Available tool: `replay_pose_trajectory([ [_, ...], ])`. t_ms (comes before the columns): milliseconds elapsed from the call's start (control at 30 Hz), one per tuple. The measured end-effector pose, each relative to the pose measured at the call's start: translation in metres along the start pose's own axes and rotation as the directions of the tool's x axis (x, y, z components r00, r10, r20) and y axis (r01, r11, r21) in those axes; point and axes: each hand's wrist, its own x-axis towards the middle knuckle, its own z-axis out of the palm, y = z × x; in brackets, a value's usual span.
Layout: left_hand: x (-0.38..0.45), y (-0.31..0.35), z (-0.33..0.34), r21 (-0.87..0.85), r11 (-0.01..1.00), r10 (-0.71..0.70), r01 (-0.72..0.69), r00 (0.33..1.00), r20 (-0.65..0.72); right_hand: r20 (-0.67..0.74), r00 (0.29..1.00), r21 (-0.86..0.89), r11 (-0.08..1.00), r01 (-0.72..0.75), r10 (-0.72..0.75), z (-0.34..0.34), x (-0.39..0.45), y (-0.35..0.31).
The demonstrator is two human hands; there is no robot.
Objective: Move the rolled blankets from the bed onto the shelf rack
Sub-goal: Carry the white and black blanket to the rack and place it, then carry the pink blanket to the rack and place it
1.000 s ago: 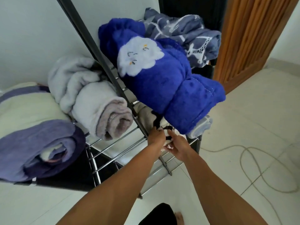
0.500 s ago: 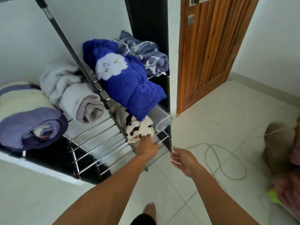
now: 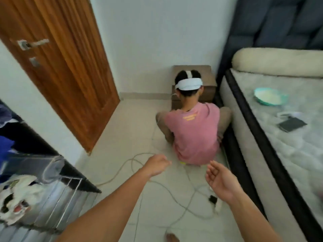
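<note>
Rolled blankets (image 3: 19,198) lie on the shelf rack (image 3: 70,191); none shows on the bed (image 3: 288,137). Your left hand (image 3: 157,165) is loosely curled, your right hand (image 3: 221,182) relaxed, both empty. Cables (image 3: 174,198) beside the bed could trip you.

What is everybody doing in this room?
Someone is putting rolled blankets on a shelf rack. Right now both hands are empty: the left hand is loosely curled, the right hand open, over a cable on the floor. A black-and-white blanket lies on the rack. Another person in a pink shirt sits on the floor beside the bed.
</note>
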Motion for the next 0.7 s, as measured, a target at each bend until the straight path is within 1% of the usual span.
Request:
replay_pose_trajectory([
  [67,-0.001,0.033,0.044,0.035,0.993,0.112,-0.114,0.991,0.070,-0.114,0.993,0.075,0.997,0.014,-0.006,-0.059,-0.022,0.006],
  [133,-0.014,0.059,0.091,0.036,0.980,0.187,-0.195,0.969,0.163,-0.217,0.976,0.139,0.990,0.012,0.019,-0.114,-0.048,0.013],
  [200,-0.029,0.074,0.137,0.026,0.975,0.204,-0.221,0.935,0.289,-0.304,0.952,0.204,0.977,0.055,0.010,-0.161,-0.075,0.012],
  [267,-0.043,0.086,0.177,0.042,0.975,0.179,-0.216,0.890,0.418,-0.374,0.927,0.261,0.958,0.119,-0.013,-0.197,-0.100,0.003],
  [333,-0.049,0.095,0.213,0.070,0.975,0.154,-0.213,0.864,0.479,-0.426,0.905,0.329,0.927,0.177,-0.021,-0.232,-0.119,-0.006],
  [500,-0.057,0.133,0.288,0.057,0.993,0.051,-0.102,0.815,0.577,-0.512,0.859,0.413,0.876,0.250,-0.004,-0.311,-0.134,-0.034],
  [567,-0.055,0.155,0.317,0.036,0.998,0.018,-0.049,0.801,0.598,-0.522,0.853,0.444,0.854,0.272,0.000,-0.337,-0.128,-0.052],
  [700,-0.038,0.210,0.382,-0.026,0.997,-0.044,0.074,0.800,0.598,-0.506,0.862,0.498,0.811,0.306,-0.014,-0.393,-0.106,-0.109],
])
